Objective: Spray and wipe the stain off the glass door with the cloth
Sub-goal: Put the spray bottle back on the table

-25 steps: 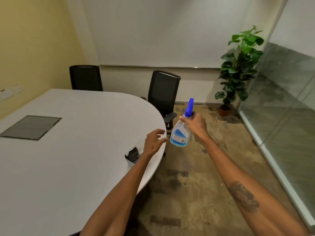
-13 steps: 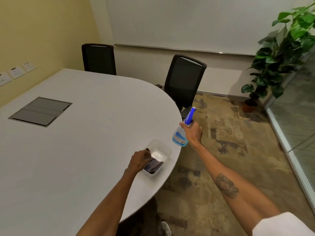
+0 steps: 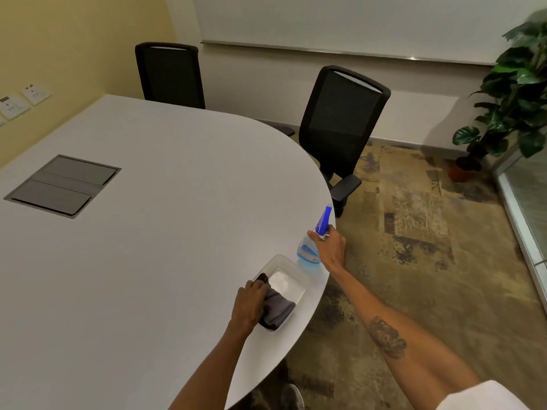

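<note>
Meeting room with a pale yellow wall at left, a whiteboard along the far wall, and a large white rounded table [image 3: 124, 261] filling the left and centre of the view; two black mesh chairs [image 3: 340, 125] stand at its far side, a potted plant [image 3: 515, 93] in the right corner, and the frosted glass door [image 3: 529, 190] at the right edge, well apart from my hands. Near the table's curved edge sits a clear plastic tray [image 3: 285, 266]. My left hand [image 3: 250, 303] reaches into the tray, fingers closed over the dark grey cloth [image 3: 278, 310], which lies partly in the tray's near end. My right hand [image 3: 331, 250] is wrapped around the neck of the spray bottle [image 3: 310, 250], whose blue nozzle points up; the bottle's base is at the table edge just beyond the tray, though I cannot tell whether it rests on the surface.
</note>
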Tool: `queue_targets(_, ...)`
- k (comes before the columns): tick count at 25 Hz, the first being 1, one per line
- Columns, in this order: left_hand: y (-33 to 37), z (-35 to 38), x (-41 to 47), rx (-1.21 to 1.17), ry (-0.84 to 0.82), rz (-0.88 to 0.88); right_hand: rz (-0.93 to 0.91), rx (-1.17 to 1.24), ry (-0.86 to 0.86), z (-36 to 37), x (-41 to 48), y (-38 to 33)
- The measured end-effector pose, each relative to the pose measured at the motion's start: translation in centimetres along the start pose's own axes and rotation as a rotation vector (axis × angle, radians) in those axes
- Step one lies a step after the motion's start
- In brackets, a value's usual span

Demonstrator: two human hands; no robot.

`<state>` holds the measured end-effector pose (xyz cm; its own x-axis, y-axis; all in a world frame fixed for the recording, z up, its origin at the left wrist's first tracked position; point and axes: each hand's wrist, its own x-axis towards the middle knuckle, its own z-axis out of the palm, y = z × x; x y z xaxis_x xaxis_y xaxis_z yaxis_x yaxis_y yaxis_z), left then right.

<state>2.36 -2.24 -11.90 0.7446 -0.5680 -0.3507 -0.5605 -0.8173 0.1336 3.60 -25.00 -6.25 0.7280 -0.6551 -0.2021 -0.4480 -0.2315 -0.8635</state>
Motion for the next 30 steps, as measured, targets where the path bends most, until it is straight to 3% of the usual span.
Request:
queue_targets(2, -1.0, -0.2, 0.8, -0.036, 0.013, -0.044, 0.008, 0.001, 0.005, 0.5, 0.4, 0.4)
queue_targets(9, -1.7, 0.0, 3.8, 0.2, -0.043, 0.14, 0.065, 0.022, 0.035, 1.7, 1.1, 1.4)
queue_targets(20, -1.3, 1.1, 7.0, 0.377, -0.023, 0.074, 0.109, 0.021, 0.033, 3.2, 2.6, 1.9)
queue_targets(24, -1.0, 1.5, 7.8, 0.465, -0.02, 0.087, 0.144, 0.001, -0.05, 2.9, 2.9, 2.0)
queue_targets(30, -0.5, 0.9, 8.8, 0.379, 0.034, 0.106, 0.178, -0.057, 0.032, 1.3, 1.3, 3.8)
